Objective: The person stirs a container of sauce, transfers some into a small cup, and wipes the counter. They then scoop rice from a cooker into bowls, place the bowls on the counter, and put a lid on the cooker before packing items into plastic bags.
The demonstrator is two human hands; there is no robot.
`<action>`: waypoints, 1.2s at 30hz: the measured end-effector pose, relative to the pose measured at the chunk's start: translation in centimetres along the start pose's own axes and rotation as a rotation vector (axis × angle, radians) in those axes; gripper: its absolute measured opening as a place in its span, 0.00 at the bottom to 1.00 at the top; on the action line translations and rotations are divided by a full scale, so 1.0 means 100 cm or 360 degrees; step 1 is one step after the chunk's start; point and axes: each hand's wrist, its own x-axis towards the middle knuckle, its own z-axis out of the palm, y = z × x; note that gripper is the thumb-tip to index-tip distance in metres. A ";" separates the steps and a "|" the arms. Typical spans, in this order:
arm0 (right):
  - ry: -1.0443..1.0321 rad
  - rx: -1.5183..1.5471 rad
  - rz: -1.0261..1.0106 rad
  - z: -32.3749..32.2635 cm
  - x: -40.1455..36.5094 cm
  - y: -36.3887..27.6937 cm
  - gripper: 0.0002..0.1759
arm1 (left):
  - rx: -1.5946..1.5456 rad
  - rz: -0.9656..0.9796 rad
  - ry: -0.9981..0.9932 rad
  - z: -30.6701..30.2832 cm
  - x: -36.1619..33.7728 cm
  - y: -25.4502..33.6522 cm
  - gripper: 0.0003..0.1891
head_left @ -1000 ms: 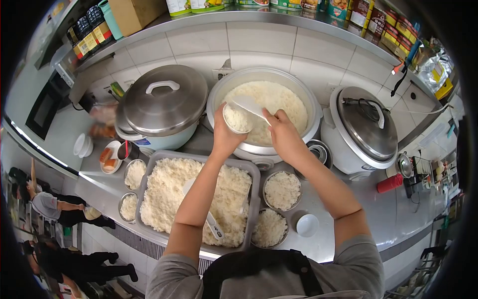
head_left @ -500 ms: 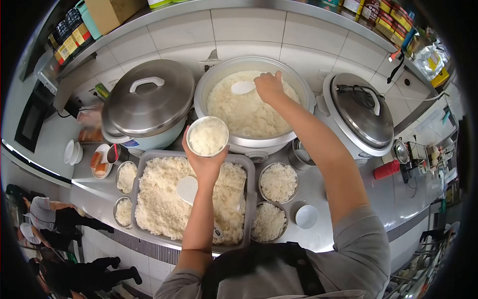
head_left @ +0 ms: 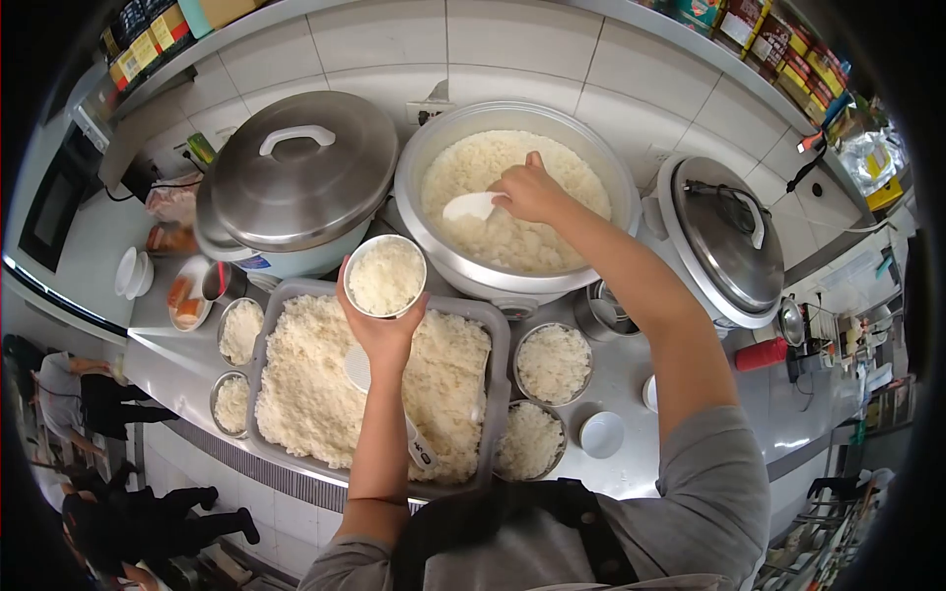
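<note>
My left hand (head_left: 382,330) is wrapped round a white bowl of rice (head_left: 386,277), held above the left side of a big grey tub (head_left: 498,394) filled with rice. In my right hand (head_left: 532,192) is a white rice paddle (head_left: 472,206), its blade at the surface of the rice in the open rice cooker (head_left: 616,163). A second rice paddle (head_left: 422,449) lies on the rice in the tub, partly hidden by my left forearm.
Lidded cookers stand left (head_left: 305,177) and right (head_left: 724,236) of the open one. Bowls of rice (head_left: 554,362) flank the tub on both sides. An empty white bowl (head_left: 602,434) and a red cylinder (head_left: 761,355) are on the steel counter (head_left: 641,473). Other people (head_left: 148,522) are at lower left.
My right hand has brought the paddle down and toward the front of the cooker. The bowl in my left hand has shifted slightly left. The camera view has moved a little.
</note>
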 end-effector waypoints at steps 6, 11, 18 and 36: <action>-0.0195 0.0351 0.0259 0.012 -0.039 0.011 0.12 | -0.0054 -0.0032 -0.0039 0.017 0.002 -0.001 0.60; -0.0600 0.1296 0.0763 -0.007 -0.051 0.037 0.13 | -0.0066 0.0079 -0.0143 0.035 0.014 -0.011 0.58; 0.0046 0.0970 0.0665 -0.084 -0.051 -0.020 0.12 | 0.0049 0.0304 -0.0194 0.074 0.041 -0.006 0.57; 0.0626 0.0610 0.0481 -0.111 -0.123 -0.119 0.24 | 0.0132 0.0573 -0.0322 0.105 0.042 0.003 0.54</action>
